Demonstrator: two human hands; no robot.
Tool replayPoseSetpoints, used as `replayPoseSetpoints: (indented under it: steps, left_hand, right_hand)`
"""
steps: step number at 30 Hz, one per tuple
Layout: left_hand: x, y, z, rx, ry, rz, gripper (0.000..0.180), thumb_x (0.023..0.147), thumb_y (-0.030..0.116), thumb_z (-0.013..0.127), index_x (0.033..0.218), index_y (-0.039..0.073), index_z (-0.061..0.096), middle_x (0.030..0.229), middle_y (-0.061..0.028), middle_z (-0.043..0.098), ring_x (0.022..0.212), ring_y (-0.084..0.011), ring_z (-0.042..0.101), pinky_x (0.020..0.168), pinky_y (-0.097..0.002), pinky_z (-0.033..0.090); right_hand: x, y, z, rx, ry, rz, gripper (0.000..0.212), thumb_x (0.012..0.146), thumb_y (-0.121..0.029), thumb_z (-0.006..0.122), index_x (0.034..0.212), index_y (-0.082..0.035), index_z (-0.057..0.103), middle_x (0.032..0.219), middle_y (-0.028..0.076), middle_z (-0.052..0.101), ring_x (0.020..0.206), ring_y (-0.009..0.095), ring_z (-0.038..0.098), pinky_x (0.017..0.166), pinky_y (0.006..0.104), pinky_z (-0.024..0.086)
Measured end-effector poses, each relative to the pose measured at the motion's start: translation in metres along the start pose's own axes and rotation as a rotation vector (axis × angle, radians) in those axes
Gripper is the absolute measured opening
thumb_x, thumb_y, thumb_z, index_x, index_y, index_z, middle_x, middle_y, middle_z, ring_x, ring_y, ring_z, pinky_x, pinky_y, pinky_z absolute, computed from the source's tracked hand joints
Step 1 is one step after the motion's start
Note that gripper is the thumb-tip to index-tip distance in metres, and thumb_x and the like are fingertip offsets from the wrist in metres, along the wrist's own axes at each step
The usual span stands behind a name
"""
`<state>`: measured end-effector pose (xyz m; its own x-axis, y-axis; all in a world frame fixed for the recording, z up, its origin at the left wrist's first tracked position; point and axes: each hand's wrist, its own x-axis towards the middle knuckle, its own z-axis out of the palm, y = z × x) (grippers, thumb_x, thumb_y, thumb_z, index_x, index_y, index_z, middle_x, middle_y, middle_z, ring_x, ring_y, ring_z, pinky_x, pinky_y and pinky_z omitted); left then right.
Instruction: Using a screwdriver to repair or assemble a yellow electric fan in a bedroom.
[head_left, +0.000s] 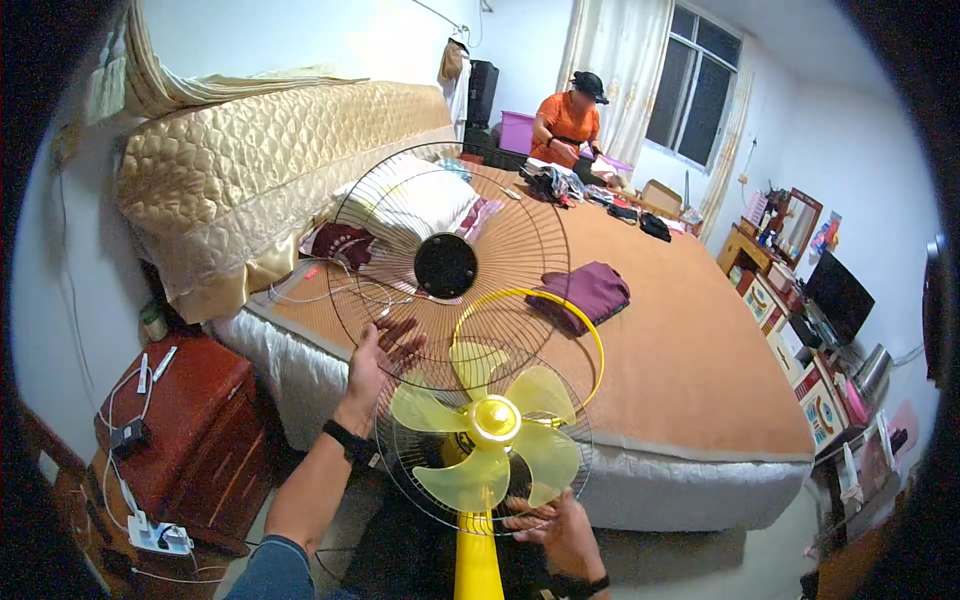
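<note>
A yellow electric fan [495,420] stands in front of me, its pale yellow blades exposed inside the black wire rear grille [400,490]. Above it, a separate round front grille [446,267] with a black centre disc is tilted up. My left hand [375,365] grips this front grille near its lower rim, fingers seen partly through the wires. A yellow ring [601,350] rises behind the blades, its lower part hidden by the fan. At the rear grille's lower right edge, my right hand [563,535] holds the rim with fingers curled at the wires.
Beyond the fan lies a bed [700,370] with a folded maroon cloth [590,295] and clothes. Across it, a person in orange [568,125] handles clothes. A red-brown nightstand [190,440] with cables and a power strip [160,537] is at left. A monitor [838,295] stands at right.
</note>
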<state>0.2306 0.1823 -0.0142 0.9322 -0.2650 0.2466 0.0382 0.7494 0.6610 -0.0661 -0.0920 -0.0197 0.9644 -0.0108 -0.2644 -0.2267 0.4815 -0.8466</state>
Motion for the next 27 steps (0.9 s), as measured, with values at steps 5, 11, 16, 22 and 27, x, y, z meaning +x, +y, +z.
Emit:
replayPoseSetpoints:
  steps: [5, 11, 16, 22, 27]
  left_hand:
    - [-0.003, 0.017, 0.03, 0.006, 0.051, 0.028, 0.047, 0.111, 0.039, 0.03, 0.131, 0.001, 0.049, 0.132, -0.0187, 0.062, 0.111, -0.0364, 0.067, 0.096, -0.0462, 0.056]
    - [-0.007, 0.026, 0.045, 0.026, 0.026, -0.011, 0.042, 0.11, 0.042, 0.033, 0.13, 0.009, 0.048, 0.136, -0.0182, 0.06, 0.113, -0.0391, 0.065, 0.097, -0.0505, 0.056]
    - [-0.006, 0.021, 0.063, 0.041, 0.008, -0.01, 0.039, 0.109, 0.042, 0.036, 0.125, 0.009, 0.049, 0.135, -0.0179, 0.06, 0.112, -0.039, 0.066, 0.097, -0.0509, 0.056]
    - [-0.019, 0.043, 0.082, 0.232, -0.119, 0.16, 0.04, 0.109, 0.043, 0.037, 0.126, 0.009, 0.052, 0.13, -0.0195, 0.063, 0.11, -0.0365, 0.068, 0.098, -0.0495, 0.055]
    - [-0.042, 0.041, 0.094, 0.63, -0.245, 0.394, 0.047, 0.109, 0.041, 0.037, 0.124, 0.001, 0.056, 0.129, -0.0201, 0.063, 0.11, -0.0343, 0.068, 0.099, -0.0492, 0.054]
  right_hand:
    - [-0.004, -0.021, -0.075, -0.313, 0.323, -0.247, 0.063, 0.102, -0.054, 0.052, 0.126, 0.004, 0.054, 0.109, 0.021, 0.07, 0.087, 0.026, 0.073, 0.069, 0.0363, 0.062]
    - [0.008, -0.085, -0.075, -0.401, 0.584, -0.569, 0.049, 0.104, -0.046, 0.053, 0.121, -0.001, 0.059, 0.101, 0.012, 0.071, 0.077, 0.016, 0.068, 0.061, 0.0265, 0.054]
    - [0.049, -0.113, -0.044, -0.417, 0.489, -0.589, 0.048, 0.106, -0.045, 0.05, 0.128, -0.002, 0.057, 0.106, 0.011, 0.071, 0.081, 0.014, 0.067, 0.065, 0.0249, 0.052]
    - [0.064, -0.123, 0.017, -0.299, 0.268, -0.637, 0.067, 0.103, -0.055, 0.047, 0.144, -0.002, 0.043, 0.124, 0.019, 0.065, 0.089, 0.019, 0.071, 0.069, 0.0284, 0.057]
    - [0.062, -0.118, 0.018, -0.008, 0.066, -0.716, 0.081, 0.099, -0.066, 0.044, 0.147, -0.001, 0.04, 0.136, 0.025, 0.057, 0.101, 0.029, 0.071, 0.077, 0.0348, 0.06]
